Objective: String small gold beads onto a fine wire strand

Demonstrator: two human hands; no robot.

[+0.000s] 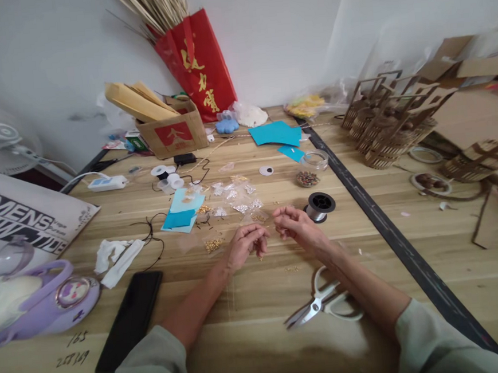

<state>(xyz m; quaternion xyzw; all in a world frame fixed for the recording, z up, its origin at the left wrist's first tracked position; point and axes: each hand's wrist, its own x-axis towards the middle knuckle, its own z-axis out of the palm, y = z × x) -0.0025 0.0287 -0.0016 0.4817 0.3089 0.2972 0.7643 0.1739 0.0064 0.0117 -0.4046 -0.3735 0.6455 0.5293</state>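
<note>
My left hand (247, 246) is closed above the middle of the table, thumb and fingers pinched together. A tiny gold bit (261, 258) shows just under its fingertips, and a faint clear line (233, 294) hangs below the wrist. Close by on the right, my right hand (296, 227) is also pinched, a small gap from the left one. What either pinch contains is too small to make out. Beside the right hand stands a black spool of clear line (320, 206). Gold beads (213, 245) lie left of my left hand, and white-handled scissors (321, 301) rest below my right forearm.
Small bags of silver and gold pieces (234, 193) lie beyond my hands, near blue paper (181, 217). A jar of beads (307, 178) stands farther back. To the left are a black phone (130, 322) and a purple bottle (47, 306); bamboo baskets (386, 129) stand right.
</note>
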